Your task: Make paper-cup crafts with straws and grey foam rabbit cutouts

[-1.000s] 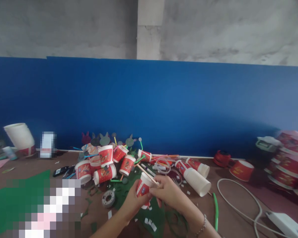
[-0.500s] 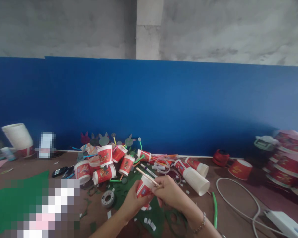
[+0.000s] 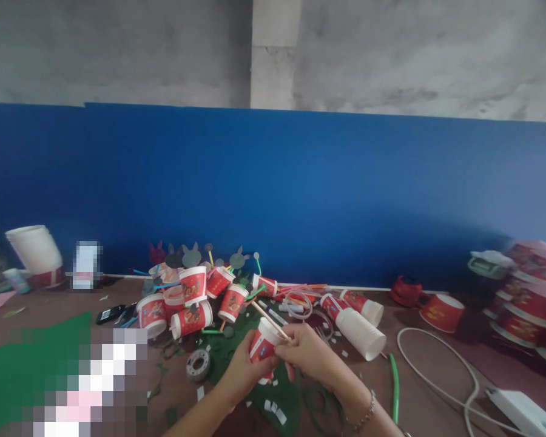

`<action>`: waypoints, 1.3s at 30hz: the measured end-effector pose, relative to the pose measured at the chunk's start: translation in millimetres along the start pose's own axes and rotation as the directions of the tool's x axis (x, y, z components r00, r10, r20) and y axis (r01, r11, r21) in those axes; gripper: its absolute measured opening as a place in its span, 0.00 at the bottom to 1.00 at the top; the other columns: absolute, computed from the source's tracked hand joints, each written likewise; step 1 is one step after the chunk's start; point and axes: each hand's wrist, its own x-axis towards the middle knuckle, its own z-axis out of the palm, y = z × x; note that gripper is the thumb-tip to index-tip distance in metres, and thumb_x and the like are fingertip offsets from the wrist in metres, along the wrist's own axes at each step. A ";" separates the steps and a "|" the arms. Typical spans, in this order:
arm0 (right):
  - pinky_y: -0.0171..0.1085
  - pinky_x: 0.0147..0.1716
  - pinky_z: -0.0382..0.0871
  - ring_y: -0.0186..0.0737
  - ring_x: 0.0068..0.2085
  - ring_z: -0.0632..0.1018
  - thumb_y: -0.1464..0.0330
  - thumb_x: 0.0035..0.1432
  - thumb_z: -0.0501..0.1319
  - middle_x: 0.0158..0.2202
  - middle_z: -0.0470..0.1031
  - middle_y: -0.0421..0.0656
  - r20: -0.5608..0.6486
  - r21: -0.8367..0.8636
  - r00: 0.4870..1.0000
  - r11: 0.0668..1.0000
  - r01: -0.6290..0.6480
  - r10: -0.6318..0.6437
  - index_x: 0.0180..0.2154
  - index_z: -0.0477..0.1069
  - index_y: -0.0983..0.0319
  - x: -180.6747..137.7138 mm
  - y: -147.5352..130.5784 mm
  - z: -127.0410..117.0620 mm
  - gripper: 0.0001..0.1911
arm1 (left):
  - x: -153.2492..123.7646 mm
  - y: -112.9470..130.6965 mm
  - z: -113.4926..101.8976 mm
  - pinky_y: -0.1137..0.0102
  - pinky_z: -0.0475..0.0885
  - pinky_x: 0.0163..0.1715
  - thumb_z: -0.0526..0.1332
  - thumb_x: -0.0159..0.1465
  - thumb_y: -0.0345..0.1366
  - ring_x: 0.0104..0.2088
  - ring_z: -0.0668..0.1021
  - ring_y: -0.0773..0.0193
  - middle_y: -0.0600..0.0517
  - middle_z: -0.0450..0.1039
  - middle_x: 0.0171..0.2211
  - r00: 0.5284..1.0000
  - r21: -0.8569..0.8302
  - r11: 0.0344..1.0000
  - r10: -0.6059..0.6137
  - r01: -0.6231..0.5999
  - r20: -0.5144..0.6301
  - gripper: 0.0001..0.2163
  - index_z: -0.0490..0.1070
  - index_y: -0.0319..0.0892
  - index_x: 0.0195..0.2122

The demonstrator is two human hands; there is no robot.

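Observation:
My left hand point(image 3: 246, 371) is wrapped round a red and white paper cup point(image 3: 260, 347), tilted with its white end up. In my right hand point(image 3: 307, 351) a thin pale wooden stick point(image 3: 269, 319) is pinched between thumb and fingers, lying slantwise across the cup's upper end. My right fingers also come against the cup's side. Whether the stick touches the cup I cannot tell. Beneath the hands lies dark green sheet material point(image 3: 279, 405) with small white paper pieces point(image 3: 273, 408) on it.
Several red paper cups with straws point(image 3: 192, 319) are heaped beyond my left hand. A tape roll point(image 3: 198, 365) lies nearer. Stacked white cups point(image 3: 361, 332), a green tube point(image 3: 394, 382) and a white cable point(image 3: 437, 331) lie to the right. A blue panel point(image 3: 273, 194) stands behind.
The stick has shifted slightly in my right hand and now points more steeply across the cup's top. Both hands keep nearly the same place.

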 end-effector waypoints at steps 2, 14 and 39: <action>0.27 0.15 0.52 0.28 0.13 0.66 0.74 0.46 0.54 0.11 0.65 0.32 -0.003 -0.004 1.000 1.000 0.001 -0.001 0.22 0.67 0.64 0.3 0.2 0.2 0.05 | 0.3 -0.9 -0.4 0.73 0.68 0.22 0.70 0.45 0.48 0.21 0.71 0.70 0.56 0.69 0.24 1.000 0.010 1.000 0.006 -0.006 -0.002 0.24 0.65 0.40 0.36; 0.26 0.16 0.52 0.27 0.14 0.65 0.71 0.49 0.56 0.11 0.65 0.33 -0.012 -0.068 1.000 0.998 0.019 -0.020 0.21 0.65 0.64 4.1 13.0 -0.7 0.07 | 3.0 -6.7 -1.7 0.73 0.69 0.23 0.70 0.44 0.47 0.22 0.70 0.69 0.55 0.68 0.25 0.999 0.016 0.999 0.035 -0.034 -0.031 0.24 0.64 0.40 0.37; 0.26 0.12 0.48 0.26 0.11 0.60 0.75 0.42 0.54 0.09 0.61 0.30 -0.028 0.003 0.999 1.000 -0.030 0.030 0.26 0.71 0.64 -2.8 2.8 -6.5 0.09 | 2.9 -5.3 -6.9 0.71 0.68 0.27 0.72 0.42 0.47 0.26 0.73 0.66 0.52 0.72 0.28 0.998 -0.044 0.998 0.053 -0.051 0.042 0.29 0.66 0.40 0.42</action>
